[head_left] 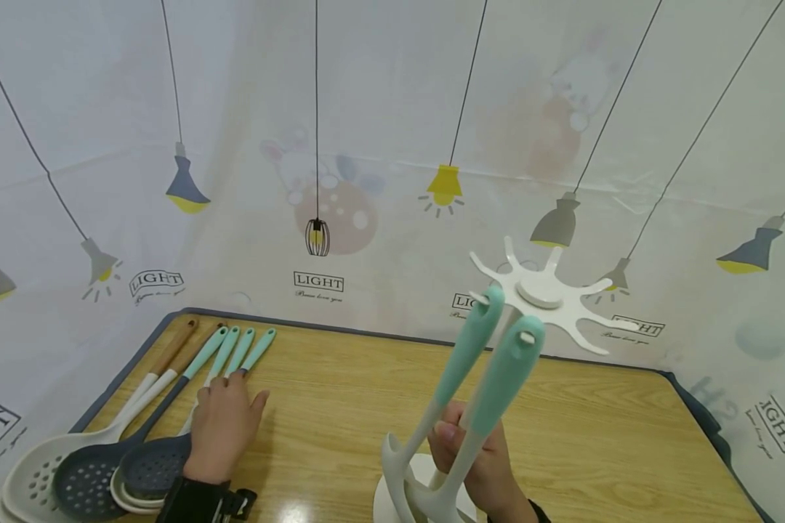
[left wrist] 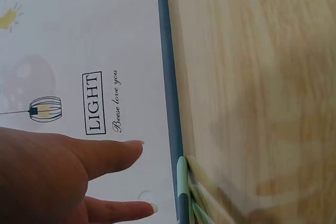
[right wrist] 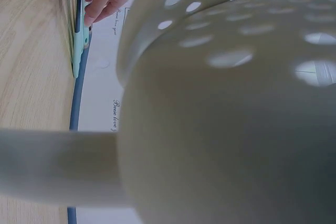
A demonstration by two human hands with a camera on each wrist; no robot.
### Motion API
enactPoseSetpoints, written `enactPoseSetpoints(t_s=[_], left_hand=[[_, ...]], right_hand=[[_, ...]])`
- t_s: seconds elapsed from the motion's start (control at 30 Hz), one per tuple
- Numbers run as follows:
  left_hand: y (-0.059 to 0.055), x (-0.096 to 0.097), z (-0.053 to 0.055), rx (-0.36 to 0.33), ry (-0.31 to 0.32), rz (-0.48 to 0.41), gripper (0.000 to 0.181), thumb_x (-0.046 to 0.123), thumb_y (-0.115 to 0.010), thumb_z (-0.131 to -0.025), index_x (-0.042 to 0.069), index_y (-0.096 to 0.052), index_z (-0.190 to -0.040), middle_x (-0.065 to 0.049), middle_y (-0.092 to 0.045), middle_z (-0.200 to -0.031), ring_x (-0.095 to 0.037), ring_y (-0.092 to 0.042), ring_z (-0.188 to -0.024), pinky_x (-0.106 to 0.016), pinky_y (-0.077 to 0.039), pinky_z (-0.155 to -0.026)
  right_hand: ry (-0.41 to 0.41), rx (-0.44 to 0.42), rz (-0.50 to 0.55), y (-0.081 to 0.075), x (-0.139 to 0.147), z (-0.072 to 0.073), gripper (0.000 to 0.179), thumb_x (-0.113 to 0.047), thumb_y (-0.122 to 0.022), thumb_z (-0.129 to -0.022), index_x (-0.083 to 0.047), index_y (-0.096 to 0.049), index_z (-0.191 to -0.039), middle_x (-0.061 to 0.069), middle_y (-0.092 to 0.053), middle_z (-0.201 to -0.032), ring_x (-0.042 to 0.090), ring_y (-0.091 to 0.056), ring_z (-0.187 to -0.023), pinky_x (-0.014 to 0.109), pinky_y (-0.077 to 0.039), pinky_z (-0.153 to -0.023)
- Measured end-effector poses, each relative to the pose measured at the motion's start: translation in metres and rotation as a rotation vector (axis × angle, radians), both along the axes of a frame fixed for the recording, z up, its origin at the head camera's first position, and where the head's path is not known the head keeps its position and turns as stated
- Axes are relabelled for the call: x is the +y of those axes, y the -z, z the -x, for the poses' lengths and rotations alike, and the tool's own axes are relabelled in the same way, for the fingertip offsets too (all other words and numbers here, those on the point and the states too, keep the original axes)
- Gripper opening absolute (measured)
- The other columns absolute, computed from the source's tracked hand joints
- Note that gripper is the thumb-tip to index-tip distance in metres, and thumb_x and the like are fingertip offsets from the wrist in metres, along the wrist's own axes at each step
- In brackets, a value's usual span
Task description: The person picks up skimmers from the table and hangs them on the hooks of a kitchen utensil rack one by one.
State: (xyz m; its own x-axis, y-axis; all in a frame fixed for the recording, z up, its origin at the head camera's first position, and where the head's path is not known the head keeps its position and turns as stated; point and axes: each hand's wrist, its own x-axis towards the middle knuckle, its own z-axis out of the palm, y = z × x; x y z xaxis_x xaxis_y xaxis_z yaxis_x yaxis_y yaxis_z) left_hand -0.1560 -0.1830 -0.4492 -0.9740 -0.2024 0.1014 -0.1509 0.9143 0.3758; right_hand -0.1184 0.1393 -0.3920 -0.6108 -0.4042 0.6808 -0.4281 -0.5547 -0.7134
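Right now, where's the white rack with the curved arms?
In the head view, the white rack is right of centre, its splayed top beside two green handles and in front of the printed backdrop.

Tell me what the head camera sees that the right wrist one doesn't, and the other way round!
Only the head view shows the right hand, the white, plastic-looking spoked rack top and a dark grey, holed round spoon.

Only the right wrist view shows, right up close, a pale, curved bowl with round holes.

Both show the left hand, mint-green utensil handles, the pale wooden table and the white printed backdrop.
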Motion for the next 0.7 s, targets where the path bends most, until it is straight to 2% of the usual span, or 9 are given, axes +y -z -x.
enactPoseSetpoints(t_s=[0.23, 0.47, 0.7], left_hand=[[0.0033, -0.0048, -0.0009, -0.066, -0.029, 0.017, 0.055, 0.036, -0.061, -0.092, -0.015, -0.051, -0.11, -0.034, -0.047, -0.096, -0.053, -0.048, -0.09, -0.055, -0.04, -0.069], [0.0025, -0.0062, -0.0011, -0.085, -0.077, 0.057, 0.058, 0.039, -0.058, -0.094, -0.018, -0.051, -0.099, -0.033, -0.044, -0.088, -0.051, -0.049, -0.079, -0.055, -0.04, -0.063], [0.0026, -0.0074, -0.004, -0.047, -0.095, 0.091, 0.055, 0.036, -0.058, -0.093, -0.019, -0.051, -0.097, -0.035, -0.045, -0.088, -0.052, -0.05, -0.079, -0.055, -0.041, -0.062]], right_hand=[[0.009, -0.01, -0.007, -0.0011, -0.0003, -0.0007, 0.03, 0.025, -0.022, -0.086, 0.0, -0.039, -0.08, 0.009, -0.029, -0.054, 0.018, -0.026, -0.043, 0.025, -0.027, -0.036], [0.019, -0.029, -0.014, -0.0038, -0.0013, -0.0028, 0.032, 0.025, -0.022, -0.086, -0.001, -0.04, -0.079, 0.01, -0.028, -0.053, 0.019, -0.025, -0.043, 0.025, -0.026, -0.035], [0.013, -0.04, -0.002, -0.0029, -0.0012, -0.0028, 0.033, 0.025, -0.022, -0.086, -0.001, -0.04, -0.079, 0.01, -0.028, -0.054, 0.019, -0.024, -0.043, 0.025, -0.025, -0.036]])
